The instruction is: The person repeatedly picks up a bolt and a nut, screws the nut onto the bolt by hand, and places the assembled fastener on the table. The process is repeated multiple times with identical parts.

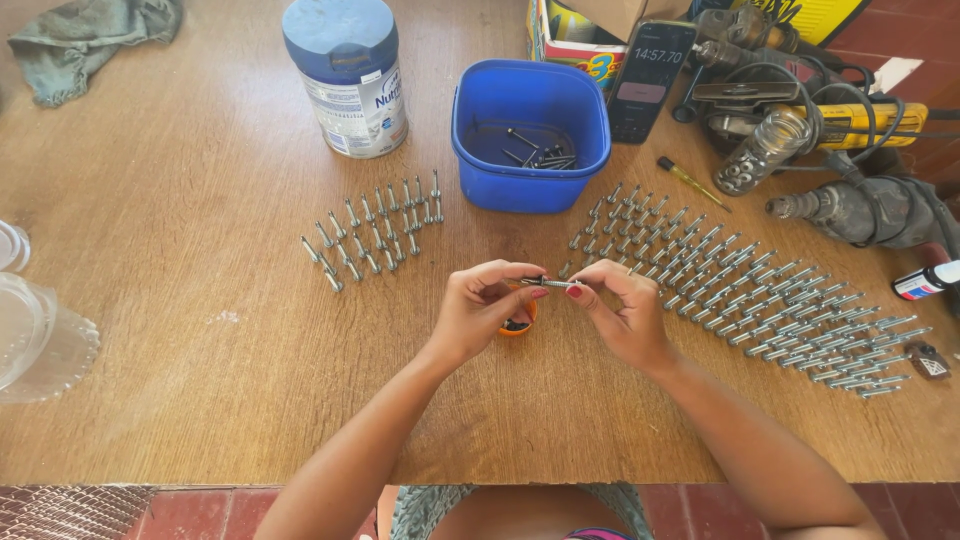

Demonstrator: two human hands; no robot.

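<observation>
Far left: grey rag (95,40) at the desk (200,380) corner, clear plastic lids (40,340) at the edge. Tin (348,75) with blue lid stands behind a small fan of bolts (375,228), laid in loose rows.

Centre: left hand (480,310) pinches one end of a bolt (548,284) between thumb and fingertips; right hand (622,312) pinches the other end, fingers closed narrow on it. Bolt is held level, just above the desk, between the two hands. Small orange cap (520,325) sits under the left hand, part hidden. Blue tub (530,130) behind holds a few loose bolts.

Right: large batch of bolts (740,295) in tidy diagonal rows. Beyond: phone (650,75) leaning on a box, screwdriver (692,182), glass jar (765,150) on its side, power drills (850,200) with cables.

Judgement: step in hand looks like fitting or turning a nut or sleeve on the one bolt; too small to see which. Next move would call for a fine fingertip twist, bolt kept level, then a free slot in one of the rows.
</observation>
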